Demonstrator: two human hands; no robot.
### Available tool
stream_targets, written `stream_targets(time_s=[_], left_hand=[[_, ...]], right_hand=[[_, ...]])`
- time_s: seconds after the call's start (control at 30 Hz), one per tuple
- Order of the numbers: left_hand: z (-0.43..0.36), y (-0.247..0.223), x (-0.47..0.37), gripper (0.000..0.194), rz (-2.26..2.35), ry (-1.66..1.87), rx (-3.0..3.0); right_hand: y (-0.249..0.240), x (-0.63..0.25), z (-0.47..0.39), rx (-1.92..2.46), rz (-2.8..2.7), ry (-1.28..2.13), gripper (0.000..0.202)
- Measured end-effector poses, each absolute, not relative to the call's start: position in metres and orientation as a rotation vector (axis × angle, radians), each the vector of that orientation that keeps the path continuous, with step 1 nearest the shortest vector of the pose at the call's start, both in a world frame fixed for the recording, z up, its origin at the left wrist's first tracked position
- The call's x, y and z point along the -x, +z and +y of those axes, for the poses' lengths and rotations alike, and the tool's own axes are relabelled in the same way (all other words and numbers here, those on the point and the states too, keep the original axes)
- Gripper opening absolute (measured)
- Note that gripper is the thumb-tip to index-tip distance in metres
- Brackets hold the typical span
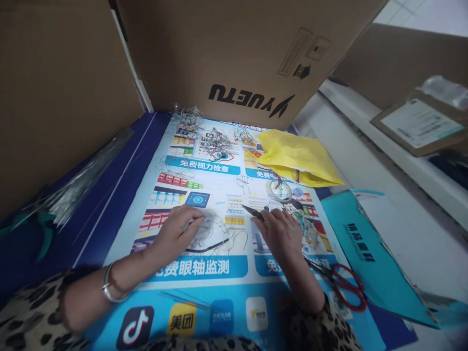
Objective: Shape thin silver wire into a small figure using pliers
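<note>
My left hand (183,226) is closed, its fingertips pinched together above a loose tangle of thin wire (219,229). Whatever may be between those fingers is too small to make out. In my right hand (281,234) is a pair of needle-nose pliers (252,212), the dark pointed jaws aimed left toward my left hand; its handles are hidden in my palm. A dark thin strip (210,247) lies under the wire by my left hand. Beyond my right hand sits a round clear spool (281,189) with purple strands. More thin wire and beads (310,231) lie right of that hand.
Red-handled scissors (351,287) lie at the right, beside a teal card sheet (369,248). A yellow bag (298,156) rests farther back. Tangled wires (215,139) spread near a tall cardboard box (226,53). At left are a bundle of straight wires (84,187) and a teal-handled tool (46,234).
</note>
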State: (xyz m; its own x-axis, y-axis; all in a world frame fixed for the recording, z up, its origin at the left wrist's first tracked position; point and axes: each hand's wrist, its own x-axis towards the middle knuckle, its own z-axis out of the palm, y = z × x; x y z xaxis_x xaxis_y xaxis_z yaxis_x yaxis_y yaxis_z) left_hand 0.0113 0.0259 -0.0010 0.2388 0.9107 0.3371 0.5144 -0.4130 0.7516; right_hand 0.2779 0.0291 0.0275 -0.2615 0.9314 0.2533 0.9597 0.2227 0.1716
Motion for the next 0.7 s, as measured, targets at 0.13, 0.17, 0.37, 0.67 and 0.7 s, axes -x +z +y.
stream_targets(time_s=[0.13, 0.17, 0.37, 0.67, 0.7], left_hand=[[0.025, -0.002, -0.012, 0.01, 1.331, 1.096, -1.986], [0.025, -0.002, -0.012, 0.011, 1.321, 1.112, -1.98], [0.026, -0.002, -0.011, 0.016, 1.152, 1.146, -2.012], [0.026, 0.006, -0.012, 0.015, 1.161, 1.088, -1.861], [0.026, 0.007, -0.012, 0.015, 1.166, 1.089, -1.851]], right_hand=[[0.03, -0.27, 0.024, 1.7, -2.352, -0.366, 0.029], [0.031, -0.267, 0.023, 1.669, -2.342, -0.348, 0.029], [0.029, -0.241, 0.014, 1.568, -2.285, -0.305, 0.028], [0.023, -0.224, 0.014, 1.516, -2.296, -0.37, 0.026], [0.023, -0.223, 0.014, 1.513, -2.302, -0.363, 0.026]])
